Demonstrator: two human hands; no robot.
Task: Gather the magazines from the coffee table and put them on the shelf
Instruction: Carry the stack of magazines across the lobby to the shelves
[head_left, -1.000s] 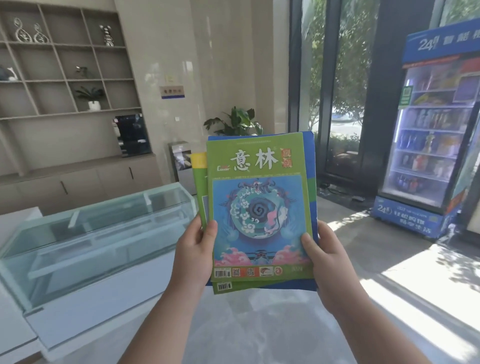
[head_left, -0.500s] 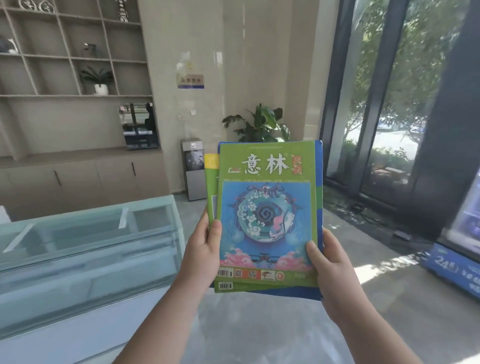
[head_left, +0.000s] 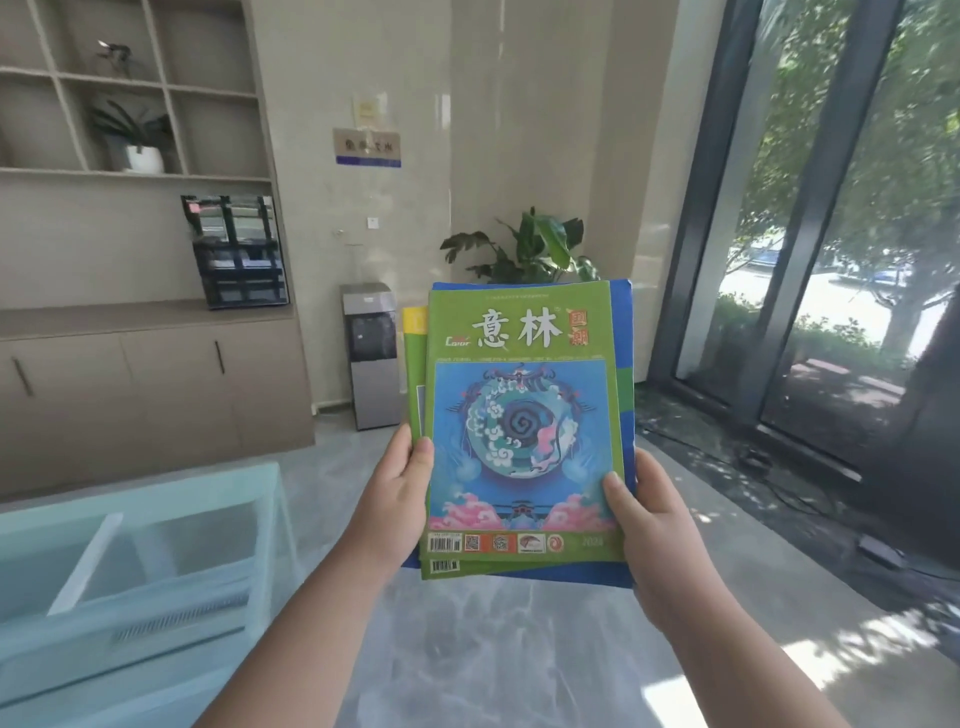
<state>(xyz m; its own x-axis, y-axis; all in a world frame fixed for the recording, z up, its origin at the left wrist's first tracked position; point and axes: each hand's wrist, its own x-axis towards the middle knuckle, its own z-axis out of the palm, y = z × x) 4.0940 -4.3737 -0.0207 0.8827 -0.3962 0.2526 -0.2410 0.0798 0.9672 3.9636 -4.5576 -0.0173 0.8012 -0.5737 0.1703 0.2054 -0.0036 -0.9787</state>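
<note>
I hold a stack of magazines (head_left: 524, 415) upright in front of me, at the centre of the view. The top one has a green cover with a blue round picture; a yellow-green one and a blue one show behind it. My left hand (head_left: 397, 499) grips the stack's lower left edge, thumb on the cover. My right hand (head_left: 649, 525) grips the lower right edge the same way. The wooden shelf unit (head_left: 140, 176) with open compartments and a counter stands at the far left against the wall.
A glass-topped display case (head_left: 130, 561) fills the lower left. A grey water dispenser (head_left: 371, 353) and a potted plant (head_left: 524, 249) stand by the wall ahead. A black file rack (head_left: 236, 252) sits on the shelf's counter. Tall windows (head_left: 831, 208) line the right. Grey floor lies ahead.
The view has swung to the right and come closer to the wall; the vending machine has left the frame. Both hands keep the same grip on the stack.
</note>
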